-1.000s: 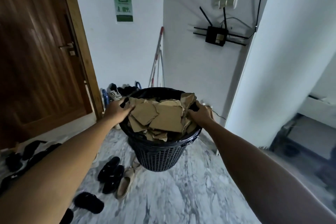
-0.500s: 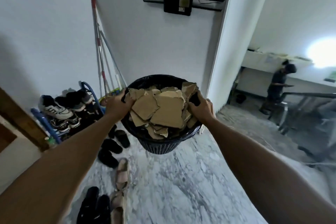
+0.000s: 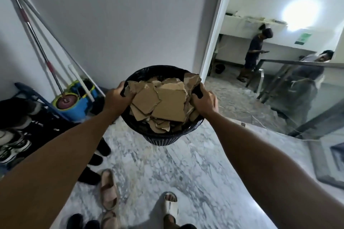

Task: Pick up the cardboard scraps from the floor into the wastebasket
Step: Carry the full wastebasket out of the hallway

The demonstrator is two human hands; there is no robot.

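Observation:
A black slatted wastebasket (image 3: 162,138) with a dark liner hangs in the air in front of me, above the marble floor. Brown torn cardboard scraps (image 3: 167,102) fill it to above the rim. My left hand (image 3: 116,99) grips the rim on its left side, fingers curled over the edge. On the opposite side my right hand (image 3: 204,101) grips the rim the same way. No scraps show on the floor in view.
Sandals and dark shoes (image 3: 108,189) lie on the floor at lower left, beside a shoe rack (image 3: 16,135). A blue mop bucket (image 3: 74,98) and mop poles lean in the left corner. Right of the wall edge, two people (image 3: 256,52) stand by a stair railing (image 3: 290,72).
My view has swung right and down; the door and router have left the frame and the stairwell with people has come in. Both hands still hold the raised wastebasket.

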